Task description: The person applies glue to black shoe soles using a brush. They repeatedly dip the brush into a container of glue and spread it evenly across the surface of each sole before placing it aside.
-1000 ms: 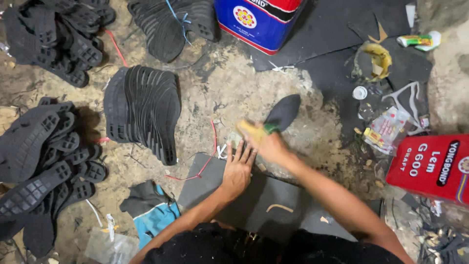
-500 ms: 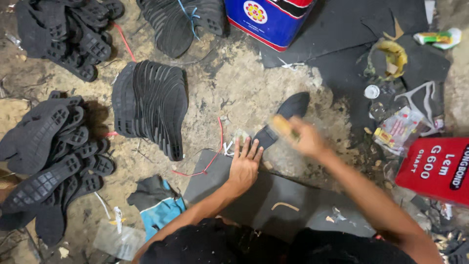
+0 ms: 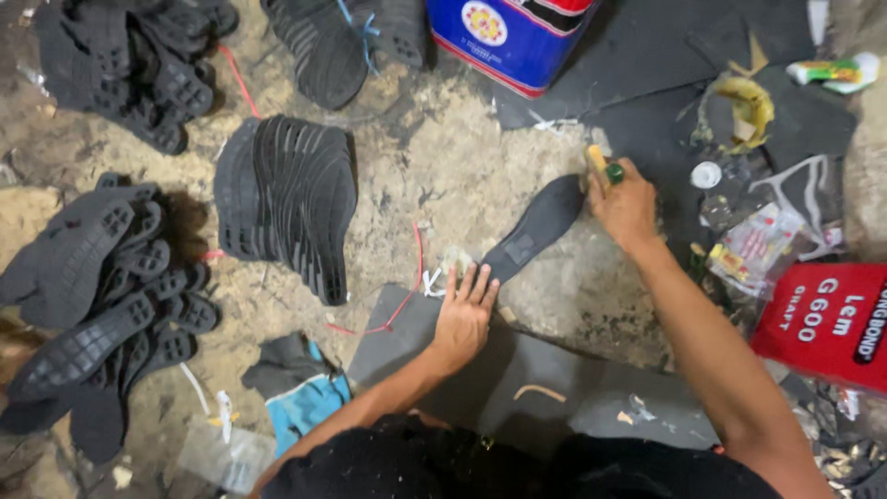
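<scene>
1. Head view, looking straight down: a black shoe sole [image 3: 539, 226] is laid flat on the rough concrete floor [image 3: 443, 176], slanted, with its heel end toward the left hand and its toe end up by the right hand.
2. Left hand [image 3: 464, 312] is spread out flat, fingers fanned, and pressed down where the near end of the sole meets the edge of a grey sheet [image 3: 517, 388]. Nothing is pinched by it.
3. Right hand [image 3: 626, 205] is closed into a fist around a small brush [image 3: 601, 164] with a yellowish tip and a green bit, held right at the far end of the sole.
4. A stack of ribbed black soles [image 3: 296, 208] is fanned out to the left of the work spot, well apart from both hands.
5. More treaded soles [image 3: 102, 296] are heaped at the far left edge, and another heap [image 3: 129, 65] sits in the top left corner.
6. A blue tin [image 3: 508, 32] is seen at the top, a red tin [image 3: 827, 323] at the right edge just beside the right forearm.
7. A thin red string [image 3: 411, 277] is draped over the floor next to the left hand, and a blue-and-grey cloth [image 3: 300, 388] is crumpled near the left elbow.
</scene>
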Demonstrator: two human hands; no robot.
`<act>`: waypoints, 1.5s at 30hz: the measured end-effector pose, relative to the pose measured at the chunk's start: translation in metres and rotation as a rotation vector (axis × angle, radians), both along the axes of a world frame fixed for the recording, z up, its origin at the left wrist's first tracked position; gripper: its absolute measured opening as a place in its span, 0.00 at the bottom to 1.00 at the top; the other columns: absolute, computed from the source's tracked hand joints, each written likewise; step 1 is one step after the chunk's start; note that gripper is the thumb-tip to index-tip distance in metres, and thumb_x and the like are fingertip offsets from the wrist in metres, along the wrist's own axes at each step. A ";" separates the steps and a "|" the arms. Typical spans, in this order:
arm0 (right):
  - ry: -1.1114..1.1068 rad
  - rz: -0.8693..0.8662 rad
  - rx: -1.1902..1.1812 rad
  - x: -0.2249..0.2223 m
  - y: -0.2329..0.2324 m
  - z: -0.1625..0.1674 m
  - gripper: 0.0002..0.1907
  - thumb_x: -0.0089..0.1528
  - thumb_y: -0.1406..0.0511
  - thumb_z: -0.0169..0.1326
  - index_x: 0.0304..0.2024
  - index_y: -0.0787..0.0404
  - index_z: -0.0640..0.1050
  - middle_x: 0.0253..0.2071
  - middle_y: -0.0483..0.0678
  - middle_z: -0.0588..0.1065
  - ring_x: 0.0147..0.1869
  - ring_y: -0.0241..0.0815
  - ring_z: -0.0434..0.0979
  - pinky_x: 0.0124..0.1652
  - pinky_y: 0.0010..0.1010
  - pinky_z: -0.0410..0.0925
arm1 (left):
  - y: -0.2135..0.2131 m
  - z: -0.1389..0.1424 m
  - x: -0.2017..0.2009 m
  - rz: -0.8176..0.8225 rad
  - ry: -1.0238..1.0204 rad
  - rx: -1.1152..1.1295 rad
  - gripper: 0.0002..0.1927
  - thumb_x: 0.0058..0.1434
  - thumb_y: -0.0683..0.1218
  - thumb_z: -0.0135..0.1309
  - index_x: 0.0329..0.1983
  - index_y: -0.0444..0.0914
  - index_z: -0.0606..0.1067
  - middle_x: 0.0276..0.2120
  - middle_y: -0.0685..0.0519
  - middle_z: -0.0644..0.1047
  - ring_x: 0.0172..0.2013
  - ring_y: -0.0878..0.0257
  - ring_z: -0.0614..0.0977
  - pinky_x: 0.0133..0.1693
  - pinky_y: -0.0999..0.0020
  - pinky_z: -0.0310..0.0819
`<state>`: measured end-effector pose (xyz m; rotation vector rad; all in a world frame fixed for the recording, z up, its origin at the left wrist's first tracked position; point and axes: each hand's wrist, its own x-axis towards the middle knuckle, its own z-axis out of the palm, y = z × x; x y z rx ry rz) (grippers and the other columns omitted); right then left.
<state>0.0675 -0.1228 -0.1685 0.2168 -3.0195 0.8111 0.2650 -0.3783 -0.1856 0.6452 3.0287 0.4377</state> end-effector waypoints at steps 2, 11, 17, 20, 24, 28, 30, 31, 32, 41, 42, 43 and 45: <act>0.077 0.017 -0.106 -0.014 0.006 0.005 0.18 0.65 0.57 0.58 0.42 0.69 0.77 0.36 0.63 0.77 0.42 0.63 0.79 0.41 0.47 0.71 | 0.000 0.001 -0.001 -0.004 0.016 0.039 0.30 0.55 0.44 0.50 0.63 0.31 0.72 0.68 0.36 0.66 0.70 0.39 0.62 0.70 0.35 0.40; 0.357 0.346 -0.414 -0.011 0.010 0.008 0.22 0.69 0.59 0.55 0.52 0.74 0.78 0.43 0.65 0.78 0.45 0.62 0.79 0.45 0.49 0.70 | 0.000 0.010 -0.006 -0.017 -0.036 0.048 0.33 0.51 0.45 0.51 0.62 0.28 0.71 0.67 0.33 0.66 0.69 0.37 0.62 0.69 0.35 0.39; 0.127 0.101 -0.385 -0.009 0.024 0.006 0.17 0.66 0.61 0.54 0.47 0.70 0.80 0.29 0.61 0.78 0.31 0.57 0.79 0.33 0.42 0.70 | 0.006 0.001 0.000 -0.008 0.040 0.021 0.28 0.58 0.44 0.50 0.62 0.31 0.73 0.67 0.36 0.68 0.69 0.39 0.64 0.70 0.36 0.42; -0.086 0.079 0.155 0.004 0.022 0.007 0.22 0.70 0.55 0.55 0.34 0.69 0.81 0.27 0.60 0.77 0.32 0.55 0.79 0.40 0.40 0.72 | 0.007 0.000 -0.006 0.012 -0.010 0.075 0.23 0.58 0.44 0.51 0.57 0.33 0.76 0.64 0.38 0.71 0.65 0.42 0.69 0.69 0.41 0.50; 0.167 -0.101 -0.383 0.039 0.003 0.002 0.15 0.70 0.61 0.57 0.48 0.69 0.78 0.37 0.55 0.77 0.38 0.49 0.78 0.37 0.40 0.72 | 0.007 0.009 -0.027 0.157 -0.135 0.322 0.16 0.63 0.47 0.56 0.52 0.36 0.77 0.49 0.43 0.76 0.55 0.45 0.73 0.59 0.49 0.64; 0.124 0.500 -0.465 0.061 -0.018 0.001 0.23 0.66 0.61 0.59 0.59 0.69 0.75 0.48 0.56 0.78 0.48 0.53 0.80 0.46 0.43 0.72 | 0.009 0.021 -0.043 0.091 -0.105 0.336 0.26 0.50 0.47 0.66 0.50 0.32 0.74 0.53 0.41 0.72 0.53 0.43 0.72 0.53 0.51 0.69; -0.268 0.093 -0.219 0.058 -0.014 0.004 0.20 0.69 0.56 0.55 0.54 0.65 0.77 0.41 0.53 0.79 0.39 0.49 0.79 0.38 0.40 0.73 | 0.011 0.025 -0.045 0.095 -0.070 0.347 0.29 0.46 0.48 0.68 0.49 0.32 0.74 0.53 0.42 0.71 0.54 0.42 0.72 0.53 0.51 0.69; -0.471 -0.100 -0.090 0.055 -0.009 0.007 0.19 0.70 0.54 0.54 0.51 0.63 0.78 0.37 0.52 0.79 0.35 0.47 0.79 0.34 0.39 0.74 | 0.011 0.025 -0.045 0.096 -0.117 0.346 0.29 0.45 0.47 0.68 0.50 0.32 0.74 0.53 0.41 0.71 0.54 0.42 0.71 0.54 0.51 0.69; -0.261 -0.140 0.007 0.053 -0.002 0.010 0.17 0.71 0.55 0.56 0.51 0.62 0.79 0.39 0.53 0.80 0.38 0.47 0.80 0.39 0.39 0.73 | 0.011 0.024 -0.045 0.105 -0.159 0.339 0.29 0.45 0.45 0.68 0.51 0.32 0.73 0.53 0.41 0.70 0.55 0.43 0.71 0.55 0.52 0.69; -0.151 -0.411 -0.928 0.097 -0.007 0.028 0.15 0.68 0.61 0.59 0.53 0.62 0.76 0.40 0.43 0.77 0.33 0.31 0.74 0.26 0.25 0.66 | -0.017 0.025 -0.060 0.292 0.011 0.773 0.13 0.68 0.43 0.55 0.52 0.30 0.77 0.43 0.39 0.79 0.44 0.45 0.81 0.48 0.55 0.76; -0.168 -0.422 -1.011 0.103 -0.013 0.028 0.14 0.68 0.63 0.60 0.52 0.62 0.76 0.39 0.44 0.76 0.30 0.32 0.72 0.24 0.23 0.65 | -0.028 0.032 -0.062 0.376 0.042 0.862 0.13 0.70 0.44 0.53 0.51 0.30 0.78 0.42 0.39 0.81 0.43 0.47 0.83 0.47 0.56 0.77; -0.150 -0.400 -1.041 0.106 -0.016 0.029 0.13 0.68 0.64 0.59 0.53 0.62 0.76 0.40 0.43 0.77 0.31 0.31 0.73 0.24 0.23 0.65 | -0.043 0.040 -0.065 0.478 -0.074 0.984 0.13 0.70 0.44 0.52 0.50 0.30 0.78 0.40 0.42 0.80 0.39 0.52 0.81 0.43 0.58 0.76; -0.137 -0.362 -1.091 0.108 -0.020 0.031 0.13 0.69 0.66 0.57 0.55 0.62 0.75 0.42 0.43 0.77 0.33 0.31 0.74 0.24 0.23 0.65 | -0.086 0.061 -0.068 0.667 -0.313 1.237 0.15 0.69 0.45 0.49 0.49 0.30 0.79 0.34 0.48 0.80 0.32 0.62 0.77 0.35 0.60 0.74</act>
